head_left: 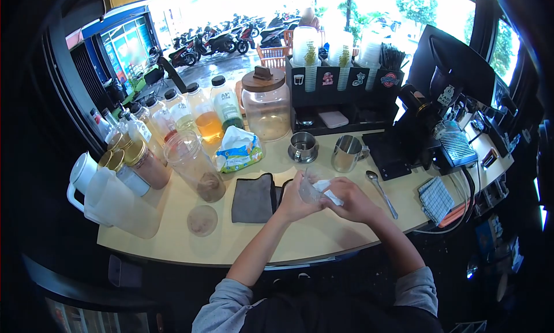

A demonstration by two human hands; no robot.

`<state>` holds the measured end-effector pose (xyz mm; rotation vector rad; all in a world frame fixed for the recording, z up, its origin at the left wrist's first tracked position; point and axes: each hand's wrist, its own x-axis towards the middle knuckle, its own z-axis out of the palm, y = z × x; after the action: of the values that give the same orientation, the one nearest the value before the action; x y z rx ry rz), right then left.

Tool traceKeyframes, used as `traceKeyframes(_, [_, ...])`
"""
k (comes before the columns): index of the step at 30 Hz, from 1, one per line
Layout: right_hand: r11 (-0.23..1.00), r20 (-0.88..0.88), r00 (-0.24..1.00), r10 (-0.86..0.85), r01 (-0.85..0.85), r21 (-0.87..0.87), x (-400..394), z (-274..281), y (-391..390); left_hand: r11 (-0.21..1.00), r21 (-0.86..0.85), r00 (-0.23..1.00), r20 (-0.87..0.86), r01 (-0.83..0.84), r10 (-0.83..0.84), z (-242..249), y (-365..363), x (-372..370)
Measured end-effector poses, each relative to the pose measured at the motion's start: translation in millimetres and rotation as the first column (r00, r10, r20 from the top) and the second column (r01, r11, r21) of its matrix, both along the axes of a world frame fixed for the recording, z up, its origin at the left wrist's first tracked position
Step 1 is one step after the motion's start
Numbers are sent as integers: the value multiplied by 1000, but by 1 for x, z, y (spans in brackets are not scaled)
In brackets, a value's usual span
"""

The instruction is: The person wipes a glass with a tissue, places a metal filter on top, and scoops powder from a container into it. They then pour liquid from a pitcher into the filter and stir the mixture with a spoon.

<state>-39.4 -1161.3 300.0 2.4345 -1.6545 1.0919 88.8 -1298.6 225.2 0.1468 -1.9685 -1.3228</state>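
Note:
Above the counter, my left hand [293, 204] is closed around a small clear glass [308, 191], tilted between both hands. Pinched in my right hand [356, 201] is a crumpled white tissue [330, 192], pressed against the glass at its right side. My fingers partly cover the glass, so its full shape is hidden. Just left of my left hand lies a folded grey cloth [251, 200]. Beyond my hands stand a metal cup on a saucer [303, 148] and a steel pitcher [347, 154]. A spoon [382, 194] rests right of my right hand.
A tissue pack [239, 152], a tall clear container [193, 163] and a round lid [202, 220] sit left. Bottles [224, 105], a pitcher [118, 203] and a wooden-lidded jar [266, 105] line the back and left. Right are a checked cloth [435, 199] and black machine [412, 131].

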Motion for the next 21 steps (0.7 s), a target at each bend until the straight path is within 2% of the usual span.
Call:
traceKeyframes(1, [1000, -3, 1000, -5, 5, -3, 3, 3, 0, 986, 147, 996, 22, 81, -85, 0, 4, -1])
traceKeyframes(2, [977, 55, 992, -118, 106, 185, 10, 6, 0, 942, 296, 984, 33, 157, -174, 0, 9, -2])
traceKeyframes(3, [911, 91, 967, -238, 190, 367, 17, 11, 0, 942, 293, 983, 33, 164, -182, 3, 11, -2])
traceKeyframes(4, [911, 92, 965, -244, 196, 362, 21, 13, -1, 892, 395, 972, -16, 222, -234, 7, 12, 0])
traceKeyframes(5, [931, 220, 948, -230, 148, 333, 24, 15, -3, 828, 488, 958, -68, 275, -278, 11, 11, 2])
traceKeyframes(6, [950, 345, 916, -206, 102, 296, 25, 16, -4, 831, 482, 957, -64, 277, -281, 13, 11, 4])
traceKeyframes(7, [950, 348, 914, -206, 103, 293, 23, 18, -4, 700, 617, 927, -146, 359, -347, 13, 12, 8])
traceKeyframes(8, [962, 483, 871, -89, -50, 267, 16, 22, -5, 538, 725, 889, -238, 430, -391, 12, 13, 10])
traceKeyframes(9, [955, 602, 798, 29, -200, 220, 11, 24, -4, 539, 724, 890, -240, 430, -388, 8, 11, 9])
traceKeyframes(10, [954, 599, 800, 33, -204, 219, 8, 23, -5, 343, 741, 783, -383, 577, -490, 1, 6, 7])
traceKeyframes(11, [972, 542, 840, 13, -139, 192, 6, 18, -7, 126, 716, 648, -526, 687, -551, -4, 3, 6])
traceKeyframes(12, [985, 485, 875, -14, -73, 159, 4, 13, -9, 128, 715, 650, -525, 687, -550, -3, 8, 8])
traceKeyframes(13, [985, 484, 875, -11, -74, 156, 8, 7, -12, -19, 707, 616, -629, 707, -475, -1, 15, 8])
traceKeyframes(14, [993, 401, 909, -115, 102, 53, 16, -1, -16, -164, 674, 583, -716, 720, -383, 0, 19, 8])
traceKeyframes(15, [962, 330, 915, -232, 267, -64, 22, -6, -20, -162, 678, 586, -712, 717, -387, -2, 19, 7])
traceKeyframes(17, [953, 375, 894, -246, 294, -77, 23, -10, -25, -169, 735, 669, -671, 656, -320, -8, 17, 4])
traceKeyframes(19, [943, 413, 874, -258, 321, -89, 17, -7, -29, -139, 748, 676, -650, 649, -346, -5, 16, 4])
traceKeyframes(21, [857, 584, 735, -344, 501, -125, 3, 2, -35, -111, 757, 683, -633, 643, -364, -6, 13, 4])
